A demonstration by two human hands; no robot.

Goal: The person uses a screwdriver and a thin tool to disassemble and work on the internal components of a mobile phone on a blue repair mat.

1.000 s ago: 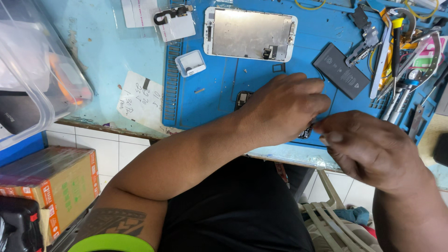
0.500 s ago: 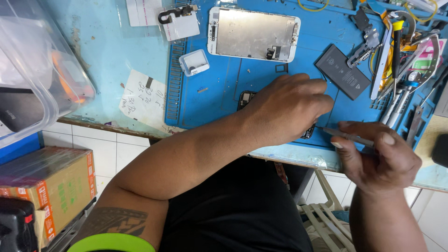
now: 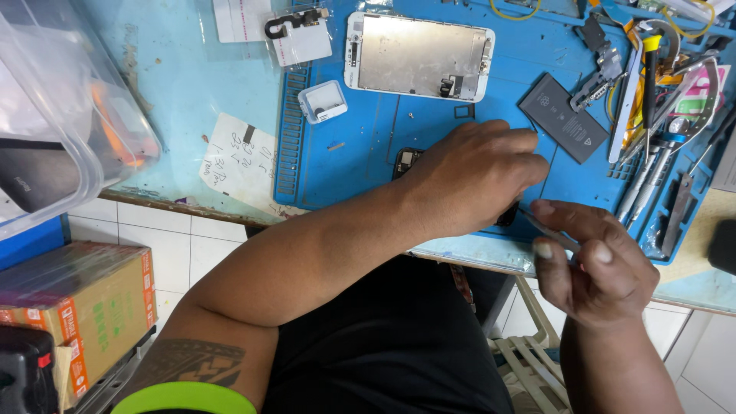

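Left hand (image 3: 475, 180) presses flat on a small dark part (image 3: 506, 216) at the blue mat's (image 3: 368, 153) near edge; right hand (image 3: 590, 264), just right, pinches thin tweezers (image 3: 548, 232) angled toward it.

The left hand (image 3: 475, 180) lies palm down near the table's front edge, forearm crossing the body. The right hand (image 3: 590, 264) hovers just beside it, fingers curled, thumb raised.
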